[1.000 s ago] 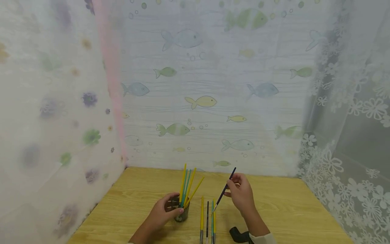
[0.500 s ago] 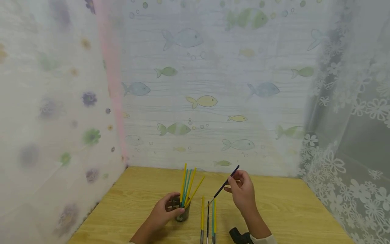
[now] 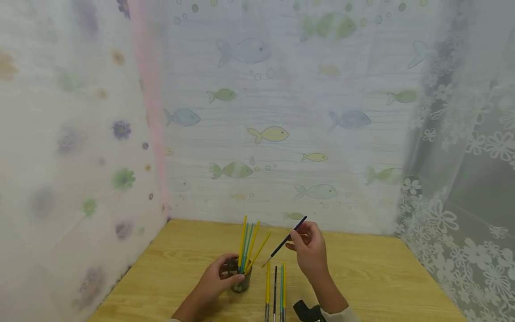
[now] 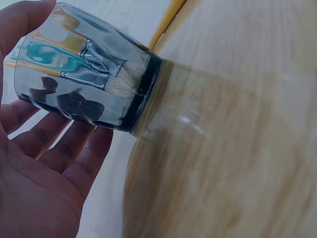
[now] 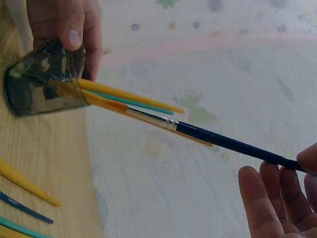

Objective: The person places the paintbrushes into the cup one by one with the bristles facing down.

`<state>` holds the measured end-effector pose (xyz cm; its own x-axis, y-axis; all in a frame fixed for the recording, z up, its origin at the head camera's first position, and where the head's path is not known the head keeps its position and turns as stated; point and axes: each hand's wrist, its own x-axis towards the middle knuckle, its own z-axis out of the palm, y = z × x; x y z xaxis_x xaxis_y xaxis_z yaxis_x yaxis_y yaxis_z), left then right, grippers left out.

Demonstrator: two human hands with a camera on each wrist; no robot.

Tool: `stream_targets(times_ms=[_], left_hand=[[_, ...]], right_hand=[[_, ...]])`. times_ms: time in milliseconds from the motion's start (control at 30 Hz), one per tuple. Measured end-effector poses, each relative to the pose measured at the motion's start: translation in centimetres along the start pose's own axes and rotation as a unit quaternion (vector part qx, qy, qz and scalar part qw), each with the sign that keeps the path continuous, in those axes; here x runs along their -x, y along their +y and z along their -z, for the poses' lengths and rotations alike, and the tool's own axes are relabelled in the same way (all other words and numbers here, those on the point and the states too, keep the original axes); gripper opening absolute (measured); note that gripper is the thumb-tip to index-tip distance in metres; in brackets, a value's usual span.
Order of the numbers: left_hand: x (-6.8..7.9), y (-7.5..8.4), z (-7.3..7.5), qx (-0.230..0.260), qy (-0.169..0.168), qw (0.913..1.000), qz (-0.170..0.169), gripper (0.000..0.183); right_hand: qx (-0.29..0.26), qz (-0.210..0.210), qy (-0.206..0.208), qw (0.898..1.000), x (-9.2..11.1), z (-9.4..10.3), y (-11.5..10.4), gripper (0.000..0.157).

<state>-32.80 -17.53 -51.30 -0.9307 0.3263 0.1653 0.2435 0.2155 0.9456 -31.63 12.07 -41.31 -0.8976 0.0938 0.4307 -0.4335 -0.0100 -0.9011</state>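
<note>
Left hand (image 3: 214, 278) curls round the glass (image 3: 241, 286), upright on the table (image 3: 370, 268); I'd brace it there. Right hand (image 3: 310, 251) pinches the blue brush (image 3: 281, 245) high on its handle, tilted, bristles down near the glass. Probably steepen it, avoid the standing brushes (image 3: 242, 241).

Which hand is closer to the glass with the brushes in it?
Left. The left hand grips the glass; the right hand is raised off to its right, holding a dark blue brush.
</note>
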Motion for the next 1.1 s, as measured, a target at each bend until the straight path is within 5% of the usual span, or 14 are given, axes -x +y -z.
stream_targets(times_ms=[533,1100], left_hand=[[0.0,0.0,-0.4,-0.001,0.011,0.9999,-0.001,0.065],[-0.2,-0.3,-0.2,-0.024,0.018,0.9995,-0.004,0.063]], right_hand=[[0.029,-0.001,-0.060,0.998,0.5,-3.6,0.5,0.022],[0.047,-0.021,-0.096,0.994,1.7,-5.1,3.2,0.026]])
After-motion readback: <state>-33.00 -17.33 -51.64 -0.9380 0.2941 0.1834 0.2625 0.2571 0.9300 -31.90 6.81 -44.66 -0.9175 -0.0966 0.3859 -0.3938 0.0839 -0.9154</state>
